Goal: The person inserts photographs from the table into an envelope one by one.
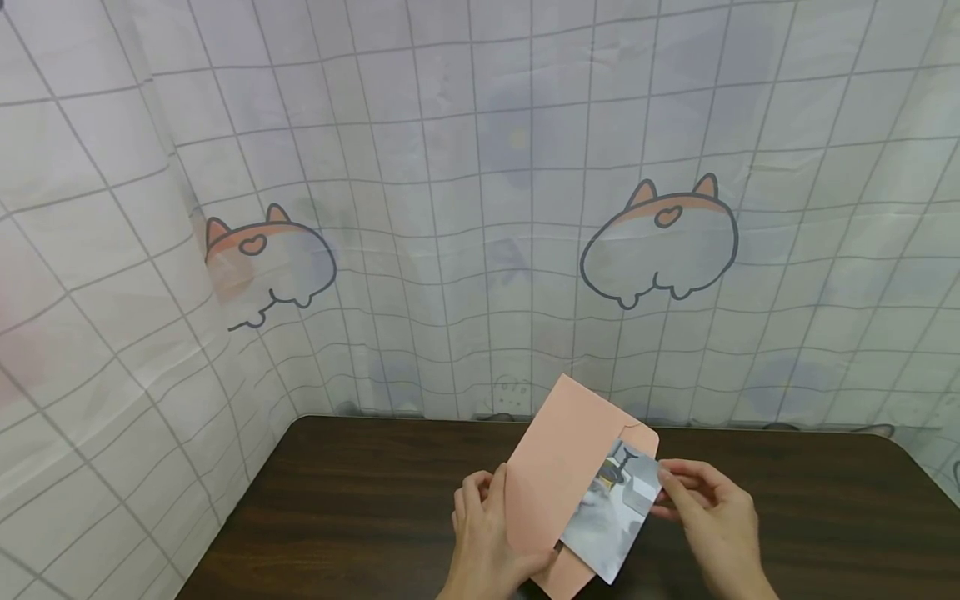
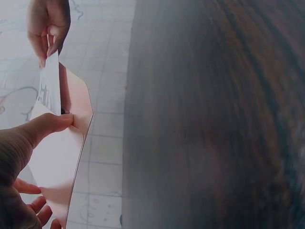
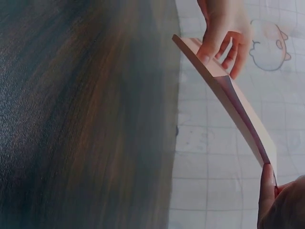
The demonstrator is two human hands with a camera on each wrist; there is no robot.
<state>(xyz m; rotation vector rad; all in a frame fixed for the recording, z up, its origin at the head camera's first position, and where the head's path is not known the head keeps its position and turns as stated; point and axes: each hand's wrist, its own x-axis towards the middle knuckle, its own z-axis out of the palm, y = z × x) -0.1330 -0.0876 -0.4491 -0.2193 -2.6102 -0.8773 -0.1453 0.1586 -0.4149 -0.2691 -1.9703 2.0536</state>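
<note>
A pink paper envelope (image 1: pixel 562 458) is held up at a tilt above the table, its opening facing right. My left hand (image 1: pixel 483 529) grips its lower left side, thumb across the front, as the left wrist view shows on the envelope (image 2: pixel 57 162). Partly inside the opening is a grey-and-white printed card (image 1: pixel 615 508), its inner end hidden by the envelope's front. My right hand (image 1: pixel 712 517) pinches the card's outer edge between thumb and fingers. In the right wrist view, the envelope (image 3: pixel 224 95) appears nearly edge-on.
Below the hands lies a dark wood-grain table (image 1: pixel 360 500) with rounded far corners. A white grid-patterned curtain (image 1: pixel 450 250) with cartoon animal prints hangs behind it and along the left. Dark cable-like loops (image 1: pixel 873 430) show at the table's far edge.
</note>
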